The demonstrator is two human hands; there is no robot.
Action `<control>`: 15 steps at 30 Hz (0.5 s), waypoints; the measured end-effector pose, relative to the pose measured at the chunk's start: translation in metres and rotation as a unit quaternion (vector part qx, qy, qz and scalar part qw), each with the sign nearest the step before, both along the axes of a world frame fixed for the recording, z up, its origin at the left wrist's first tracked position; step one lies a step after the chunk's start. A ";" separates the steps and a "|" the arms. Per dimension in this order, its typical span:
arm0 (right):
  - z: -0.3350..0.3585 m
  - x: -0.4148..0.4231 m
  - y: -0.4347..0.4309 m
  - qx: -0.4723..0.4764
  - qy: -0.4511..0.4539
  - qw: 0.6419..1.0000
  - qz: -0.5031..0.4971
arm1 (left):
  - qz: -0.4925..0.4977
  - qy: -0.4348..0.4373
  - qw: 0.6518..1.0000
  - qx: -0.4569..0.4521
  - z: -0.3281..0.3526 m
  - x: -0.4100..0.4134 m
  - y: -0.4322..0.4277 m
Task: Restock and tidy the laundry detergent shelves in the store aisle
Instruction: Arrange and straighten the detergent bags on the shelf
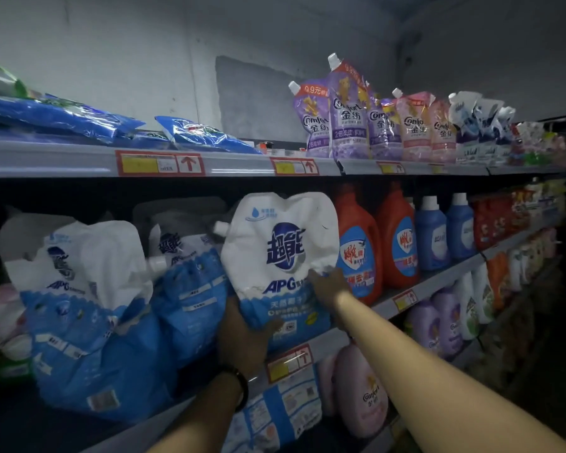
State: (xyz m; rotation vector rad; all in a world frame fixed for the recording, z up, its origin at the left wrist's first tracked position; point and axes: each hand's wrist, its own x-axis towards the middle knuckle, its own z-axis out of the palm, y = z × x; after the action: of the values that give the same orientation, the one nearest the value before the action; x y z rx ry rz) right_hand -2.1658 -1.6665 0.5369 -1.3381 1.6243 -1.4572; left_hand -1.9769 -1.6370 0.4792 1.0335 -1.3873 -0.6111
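**Setting a pouch upright on the middle shelf**

At the left, two slumped pouches are leaning over the shelf lip, their spouts pointing right. The left hand is cupping the lower left corner of the pouch, its grip holding the base with the thumb across the front. The pouch is standing on the middle shelf, face out, between the slumped ones and the red jugs. The right hand is lying against its lower right side. I cannot tell whether that grip is curling round the edge or only pressing.

To do this well, the base is probably needing a push back from the lip while the right hand is steadying the side, so the soft body is not folding forward.

Room is tight. The top is nearly touching the upper shelf, the jugs are just beside it on the right, and the left neighbour's spout is close by.
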 end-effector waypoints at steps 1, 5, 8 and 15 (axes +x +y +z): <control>-0.013 0.001 0.001 -0.019 -0.019 1.000 0.009 | 0.009 -0.014 1.000 -0.004 -0.003 0.000 -0.004; -0.035 -0.004 -0.002 -0.089 -0.060 0.994 0.037 | 0.038 -0.063 0.997 -0.009 -0.005 0.000 -0.017; -0.031 0.004 -0.003 -0.121 -0.090 0.986 0.068 | 0.064 -0.121 0.991 -0.007 -0.004 0.000 -0.018; -0.041 0.017 -0.028 -0.133 0.173 0.975 0.044 | -0.005 -0.143 0.989 -0.021 0.006 -0.008 -0.019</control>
State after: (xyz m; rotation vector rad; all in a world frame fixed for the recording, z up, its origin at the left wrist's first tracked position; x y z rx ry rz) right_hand -2.1493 -1.6946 0.4957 -1.8793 1.5889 -1.4889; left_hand -1.9846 -1.6556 0.4849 1.1109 -1.6496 -0.4503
